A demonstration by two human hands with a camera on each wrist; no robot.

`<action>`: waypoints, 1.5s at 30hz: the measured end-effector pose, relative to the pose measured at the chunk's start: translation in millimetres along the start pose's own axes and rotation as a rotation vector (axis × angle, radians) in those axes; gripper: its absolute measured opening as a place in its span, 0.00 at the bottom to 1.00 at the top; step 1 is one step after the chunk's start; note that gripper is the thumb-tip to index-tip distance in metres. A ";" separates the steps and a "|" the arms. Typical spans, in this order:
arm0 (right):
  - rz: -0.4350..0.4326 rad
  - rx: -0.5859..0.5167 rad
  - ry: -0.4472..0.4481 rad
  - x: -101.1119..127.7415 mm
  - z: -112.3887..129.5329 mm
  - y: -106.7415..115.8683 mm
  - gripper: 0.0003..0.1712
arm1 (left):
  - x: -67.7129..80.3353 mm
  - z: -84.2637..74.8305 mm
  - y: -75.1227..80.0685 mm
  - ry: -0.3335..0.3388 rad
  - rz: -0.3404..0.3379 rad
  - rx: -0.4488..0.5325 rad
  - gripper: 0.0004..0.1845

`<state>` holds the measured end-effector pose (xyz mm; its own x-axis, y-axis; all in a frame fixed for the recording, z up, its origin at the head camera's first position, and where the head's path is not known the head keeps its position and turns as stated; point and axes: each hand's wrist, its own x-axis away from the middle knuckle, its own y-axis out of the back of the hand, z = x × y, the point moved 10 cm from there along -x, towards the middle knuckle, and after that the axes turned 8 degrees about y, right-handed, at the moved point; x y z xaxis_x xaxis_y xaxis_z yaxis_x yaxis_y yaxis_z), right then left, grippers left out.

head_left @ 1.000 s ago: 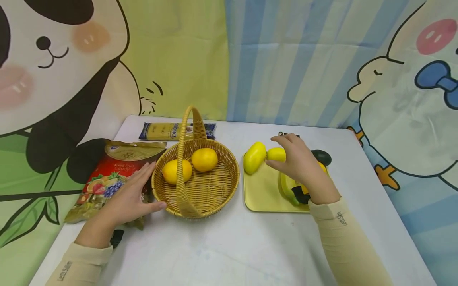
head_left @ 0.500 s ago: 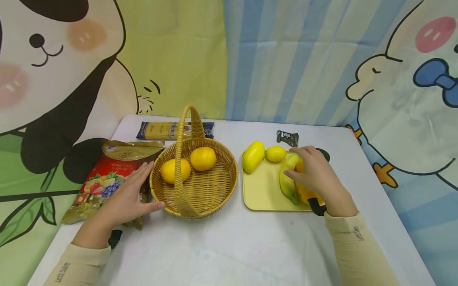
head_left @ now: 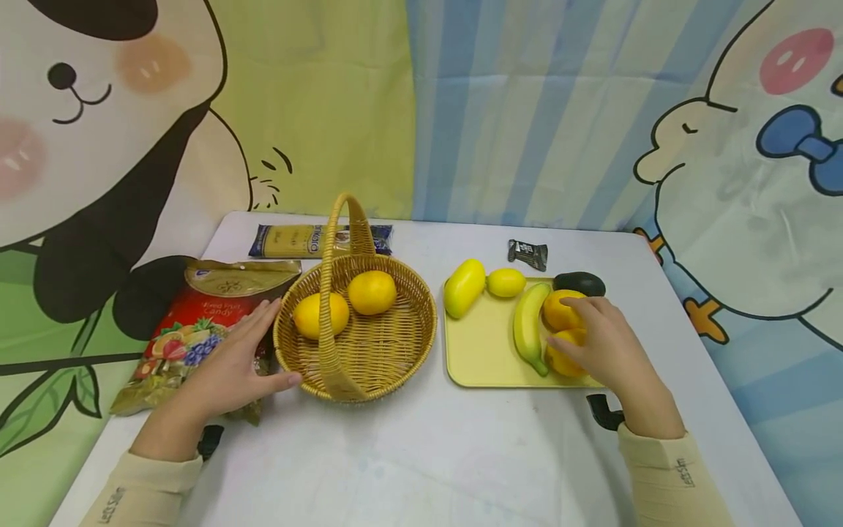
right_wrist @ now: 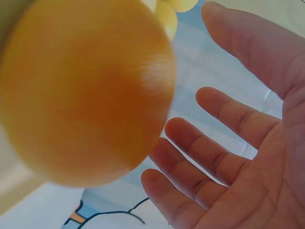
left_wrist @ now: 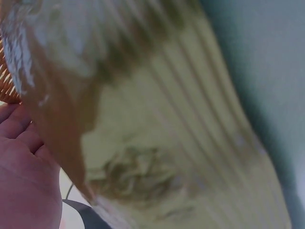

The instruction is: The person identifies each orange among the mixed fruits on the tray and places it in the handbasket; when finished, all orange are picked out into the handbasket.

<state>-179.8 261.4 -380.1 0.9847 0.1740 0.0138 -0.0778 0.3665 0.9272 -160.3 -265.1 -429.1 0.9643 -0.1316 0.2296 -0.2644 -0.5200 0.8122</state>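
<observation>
My left hand (head_left: pixel 230 373) rests with straight fingers at the left side of the wicker basket (head_left: pixel 375 362), thumb near its front rim. Two orange-yellow fruits, one (head_left: pixel 372 293) right of the handle and one (head_left: pixel 339 316) partly behind it, lie inside. My right hand (head_left: pixel 609 351) is over the right side of the yellow tray (head_left: pixel 484 359), beside two orange fruits, a far one (head_left: pixel 560 310) and a near one (head_left: pixel 561 359). In the right wrist view its fingers are spread, apart from a large orange fruit (right_wrist: pixel 90 95). A banana (head_left: pixel 529 326) lies left of these fruits.
A mango-like yellow fruit (head_left: pixel 464 288), a lemon (head_left: pixel 506 282) and a dark green fruit (head_left: pixel 579 283) lie along the tray's far edge. Behind is a small black packet (head_left: pixel 527 254). A candy bag (head_left: pixel 191 329) stands left, a pasta packet (head_left: pixel 286 241) behind the basket.
My right hand has moved from above the lemon and banana rightward and nearer, to the orange fruits, uncovering the banana and black packet. The left hand stays at the basket.
</observation>
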 end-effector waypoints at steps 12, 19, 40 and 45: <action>0.013 -0.021 -0.067 23.3 -24.3 -12.6 0.46 | -1.0 1.1 0.3 0.004 0.005 -0.003 0.69; 0.020 -0.039 -0.061 29.9 -31.6 -17.6 0.47 | 0.7 -2.0 0.6 -0.011 -0.004 -0.006 0.68; -0.056 -0.077 -0.075 36.2 -40.2 -26.8 0.50 | 0.1 0.4 0.3 -0.007 -0.006 -0.005 0.69; -0.052 -0.078 -0.085 37.3 -41.5 -26.8 0.50 | 0.2 0.9 0.4 -0.004 -0.004 -0.003 0.69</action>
<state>-147.5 296.0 -419.9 0.9971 0.0762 0.0007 -0.0345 0.4438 0.8954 -160.2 -266.1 -429.2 0.9654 -0.1327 0.2244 -0.2606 -0.5180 0.8147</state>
